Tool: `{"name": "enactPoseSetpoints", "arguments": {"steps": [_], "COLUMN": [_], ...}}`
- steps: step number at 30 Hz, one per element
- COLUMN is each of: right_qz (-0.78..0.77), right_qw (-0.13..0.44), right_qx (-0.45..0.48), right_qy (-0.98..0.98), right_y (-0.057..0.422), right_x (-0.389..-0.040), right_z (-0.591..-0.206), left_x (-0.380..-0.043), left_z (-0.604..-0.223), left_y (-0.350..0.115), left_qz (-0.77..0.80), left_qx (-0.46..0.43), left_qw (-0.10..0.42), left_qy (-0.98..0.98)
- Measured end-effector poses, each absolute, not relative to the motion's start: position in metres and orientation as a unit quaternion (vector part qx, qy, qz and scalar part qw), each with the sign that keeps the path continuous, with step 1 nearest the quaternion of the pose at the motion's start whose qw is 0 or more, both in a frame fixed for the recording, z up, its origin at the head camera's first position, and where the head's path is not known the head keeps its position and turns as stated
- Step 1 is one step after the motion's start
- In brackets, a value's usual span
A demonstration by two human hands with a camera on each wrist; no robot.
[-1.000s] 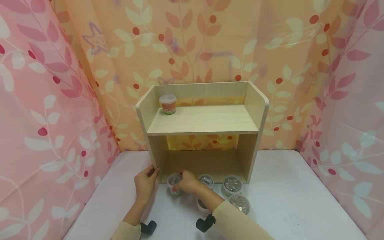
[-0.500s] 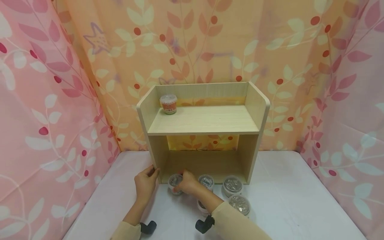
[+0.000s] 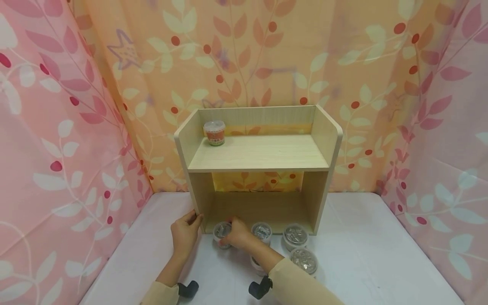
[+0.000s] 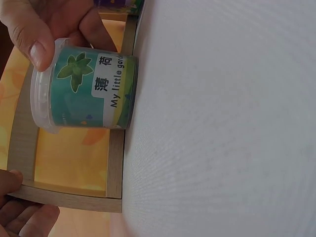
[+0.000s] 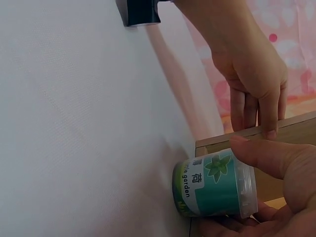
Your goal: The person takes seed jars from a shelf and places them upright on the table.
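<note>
My right hand (image 3: 241, 234) grips a small clear-lidded plastic tub (image 3: 221, 231) around its lid end, thumb on one side and fingers on the other. The tub's green label, with a leaf picture and "My little garden", shows in the left wrist view. It stands upright on the white cloth, right at the front of a pale wooden shelf (image 3: 259, 154). My left hand (image 3: 184, 234) pinches the front edge of the shelf's left side panel between thumb and fingers, low down. The right wrist view shows this left hand (image 5: 259, 84) on the panel from behind the tub.
Another tub (image 3: 215, 134) with an orange-red label sits on the upper shelf at the left. To the right of my hand stand more lidded tubs, including one at the shelf front (image 3: 262, 231) and a tub (image 3: 295, 235) near the right panel. Patterned curtains surround the table.
</note>
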State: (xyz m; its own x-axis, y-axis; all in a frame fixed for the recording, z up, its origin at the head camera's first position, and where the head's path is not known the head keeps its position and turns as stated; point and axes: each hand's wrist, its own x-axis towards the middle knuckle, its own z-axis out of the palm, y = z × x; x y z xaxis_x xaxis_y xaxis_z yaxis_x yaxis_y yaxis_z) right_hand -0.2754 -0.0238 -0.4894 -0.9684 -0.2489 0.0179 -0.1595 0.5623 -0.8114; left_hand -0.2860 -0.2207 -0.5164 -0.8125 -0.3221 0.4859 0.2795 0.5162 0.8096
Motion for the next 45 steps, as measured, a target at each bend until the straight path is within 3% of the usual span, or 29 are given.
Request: {"name": "enactPoseSetpoints", "arguments": {"steps": [9,17,34,45], "right_qz": [-0.465,-0.464,-0.491,-0.498], "right_qw": [0.039,-0.003,-0.017,-0.105], "right_qx": [-0.121,-0.194,-0.327,-0.357], "right_qy": [0.876,0.864,0.808,0.784], "right_y": [-0.024,-0.020,-0.011,-0.015], "right_x": [-0.272,-0.268,-0.246,-0.261], "right_z": [-0.482,-0.456,-0.352,-0.293], "left_x": [-0.284,-0.286,-0.285,-0.284], "left_z": [-0.517,-0.518,-0.519,-0.513], "left_y": [-0.221,-0.222,-0.223,-0.219], "left_qz": [-0.486,-0.485,-0.489,-0.491], "left_qx": [0.014,0.016,0.007,0.016], "left_qw": [0.305,0.305,0.309,0.304], "left_qy": [-0.819,-0.820,-0.816,-0.817]}}
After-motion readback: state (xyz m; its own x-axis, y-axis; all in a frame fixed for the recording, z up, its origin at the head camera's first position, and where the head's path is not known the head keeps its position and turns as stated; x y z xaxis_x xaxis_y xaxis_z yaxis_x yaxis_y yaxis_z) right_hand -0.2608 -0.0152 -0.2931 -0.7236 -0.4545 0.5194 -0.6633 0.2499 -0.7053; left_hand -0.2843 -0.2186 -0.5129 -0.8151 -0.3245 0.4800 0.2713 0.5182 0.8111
